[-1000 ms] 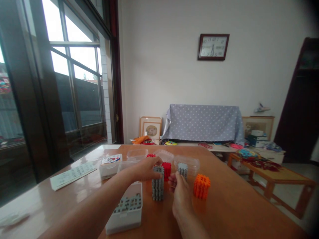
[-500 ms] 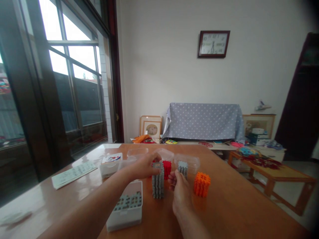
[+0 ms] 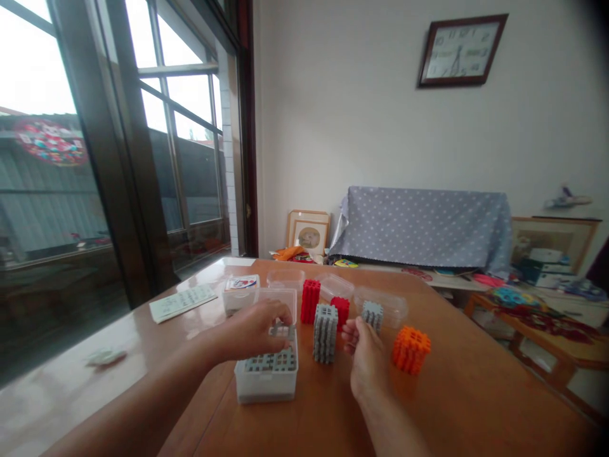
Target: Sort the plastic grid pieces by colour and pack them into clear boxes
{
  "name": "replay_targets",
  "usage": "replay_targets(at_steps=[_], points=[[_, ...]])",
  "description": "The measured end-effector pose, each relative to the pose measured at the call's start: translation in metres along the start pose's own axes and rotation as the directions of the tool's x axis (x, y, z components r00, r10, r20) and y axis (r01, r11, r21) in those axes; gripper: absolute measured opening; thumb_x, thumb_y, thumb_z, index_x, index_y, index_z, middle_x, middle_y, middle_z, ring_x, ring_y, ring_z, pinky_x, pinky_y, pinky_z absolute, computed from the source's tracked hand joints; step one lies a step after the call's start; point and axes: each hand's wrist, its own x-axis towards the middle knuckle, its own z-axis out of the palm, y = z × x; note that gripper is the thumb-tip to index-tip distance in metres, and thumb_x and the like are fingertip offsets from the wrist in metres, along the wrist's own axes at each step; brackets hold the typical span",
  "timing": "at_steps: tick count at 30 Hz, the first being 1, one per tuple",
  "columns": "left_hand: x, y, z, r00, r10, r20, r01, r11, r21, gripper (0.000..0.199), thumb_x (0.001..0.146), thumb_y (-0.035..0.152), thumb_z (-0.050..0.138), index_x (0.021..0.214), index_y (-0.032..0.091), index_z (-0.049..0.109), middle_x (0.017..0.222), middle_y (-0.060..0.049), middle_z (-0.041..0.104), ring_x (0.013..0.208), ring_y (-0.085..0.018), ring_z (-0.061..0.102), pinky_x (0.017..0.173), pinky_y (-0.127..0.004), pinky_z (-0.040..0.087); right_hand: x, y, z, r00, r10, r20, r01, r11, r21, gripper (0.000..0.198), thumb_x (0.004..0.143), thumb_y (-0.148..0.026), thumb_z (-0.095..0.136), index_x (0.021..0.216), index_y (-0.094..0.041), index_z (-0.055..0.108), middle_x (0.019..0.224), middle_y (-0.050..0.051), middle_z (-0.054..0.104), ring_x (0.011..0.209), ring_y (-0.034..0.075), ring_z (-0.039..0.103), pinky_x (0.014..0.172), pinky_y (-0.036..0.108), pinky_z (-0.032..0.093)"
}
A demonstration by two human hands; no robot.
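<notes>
My left hand is over an open clear plastic box of grey notched tiles. Its thumb and fingers close around one grey tile at the back of the box. To the right of the box, a tall stack of grey tiles stands upright on the table. My right hand is beside that stack, its fingers curled in; what they hold, if anything, is hidden. Behind this hand is a shorter grey stack, partly covered by it.
Two red stacks stand behind the tall grey one, and an orange stack is to the right. Clear lids lie farther back. A lidded box, a printed sheet and a small packet are on the left.
My left hand has gone from the top of the tall grey stack leftward to the box. My right hand stays beside the stack. The camera view has turned left.
</notes>
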Motion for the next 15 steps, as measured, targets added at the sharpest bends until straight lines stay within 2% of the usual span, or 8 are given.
replay_targets(at_steps=[7, 15], points=[[-0.007, -0.011, 0.019, 0.99, -0.087, 0.112, 0.078, 0.993, 0.085, 0.032, 0.071, 0.037, 0.072, 0.101, 0.025, 0.068, 0.097, -0.001, 0.069, 0.081, -0.019, 0.062, 0.064, -0.026, 0.04, 0.002, 0.001, -0.002, 1.0, -0.005, -0.015, 0.005, 1.0, 0.001, 0.038, 0.078, -0.055, 0.069, 0.089, -0.018, 0.072, 0.082, 0.003, 0.074, 0.072, 0.016, 0.066, 0.057, 0.025, 0.046], [0.005, -0.025, 0.035, 0.974, -0.055, 0.222, 0.034, 0.994, 0.1, 0.033, 0.07, 0.038, 0.074, 0.099, 0.024, 0.069, 0.103, -0.001, 0.073, 0.088, -0.02, 0.065, 0.073, -0.026, 0.045, 0.006, 0.005, -0.004, 1.0, 0.0, -0.008, 0.0, 1.0, -0.001, 0.038, 0.077, -0.054, 0.072, 0.089, -0.018, 0.072, 0.083, 0.004, 0.075, 0.071, 0.016, 0.066, 0.056, 0.024, 0.046]])
